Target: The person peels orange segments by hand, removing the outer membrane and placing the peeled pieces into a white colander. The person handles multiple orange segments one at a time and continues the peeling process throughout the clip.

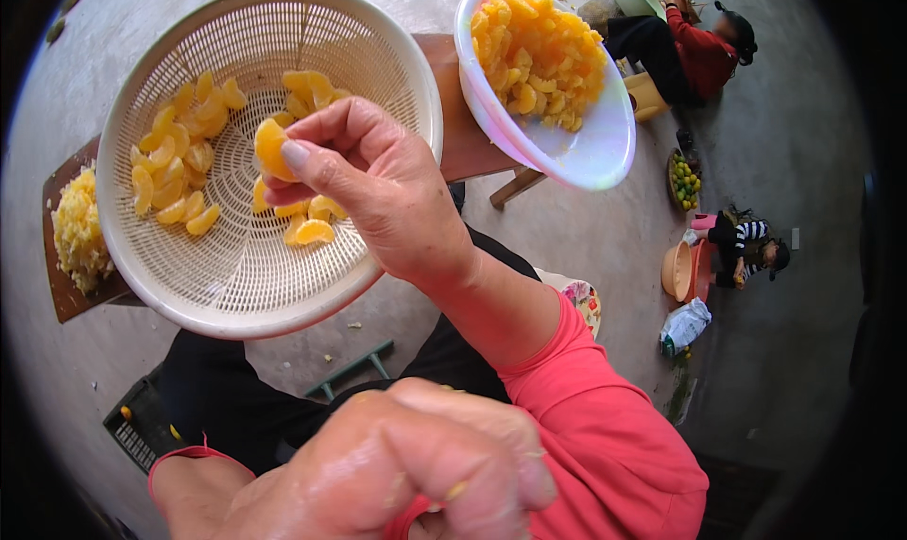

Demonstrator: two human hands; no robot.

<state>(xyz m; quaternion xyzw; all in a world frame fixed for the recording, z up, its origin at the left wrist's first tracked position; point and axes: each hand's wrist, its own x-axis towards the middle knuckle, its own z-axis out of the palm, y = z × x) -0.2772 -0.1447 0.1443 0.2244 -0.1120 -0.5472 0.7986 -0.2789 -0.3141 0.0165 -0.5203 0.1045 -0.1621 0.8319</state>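
Note:
Between the thumb and fingers of my right hand is a peeled citrus segment, held over a round cream plastic basket. Loose citrus segments lie in groups inside the basket, on the left and below my right hand. My left hand is curled close to the camera at the bottom, with small pale bits on its fingers; its inner side is hidden, so whether it holds anything cannot be told. A pastel plastic bowl piled with peeled segments stands tilted to the right of the basket.
The basket and bowl rest on a brown wooden bench. A heap of pale yellow citrus scraps is at its left end. A dark crate sits on the floor at lower left. Two people sit farther off at right, near basins and a fruit basket.

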